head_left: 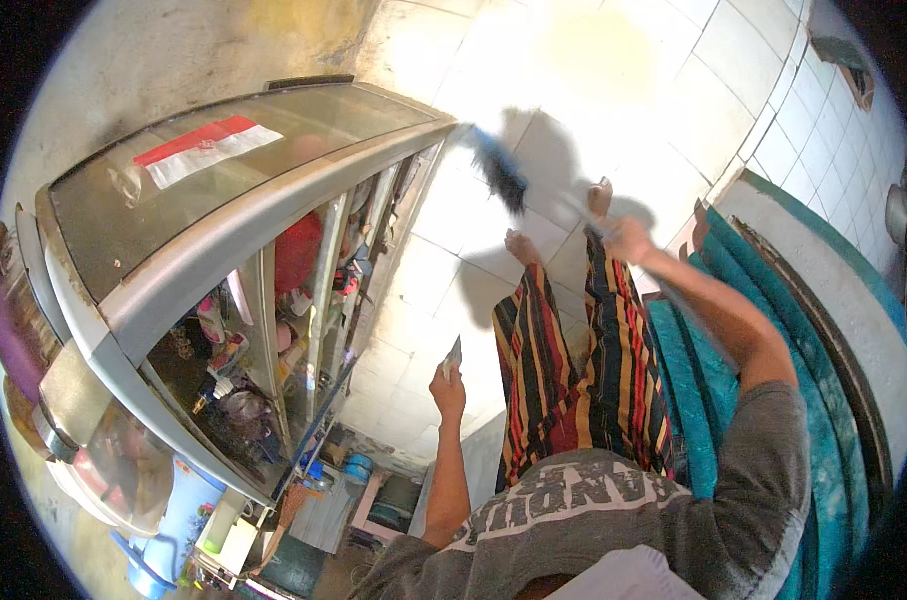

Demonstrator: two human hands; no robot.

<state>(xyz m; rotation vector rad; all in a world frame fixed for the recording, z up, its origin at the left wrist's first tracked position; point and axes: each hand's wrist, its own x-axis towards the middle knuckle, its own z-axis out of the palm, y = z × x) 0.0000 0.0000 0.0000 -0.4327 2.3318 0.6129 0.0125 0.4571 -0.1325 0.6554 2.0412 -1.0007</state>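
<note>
Head view: one broom (501, 172) — blurred bristles over the white tiled floor (614, 90), well ahead of the right hand (629, 240) gripping its handle. Left hand (449, 385) closes on one small flat object (455, 355) — kind unclear.

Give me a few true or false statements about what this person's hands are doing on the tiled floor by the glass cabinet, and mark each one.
1. The right hand grips a long-handled broom whose dark bristles are over the white floor tiles. True.
2. The left hand is empty. False: it holds a small flat grey object, too small to identify.
3. The person wears plain blue trousers. False: the striped garment is red, yellow and black.
4. A glass-fronted cabinet stands on the person's left. True.
5. The person wears shoes. False: the bare feet show on the tiles.
</note>
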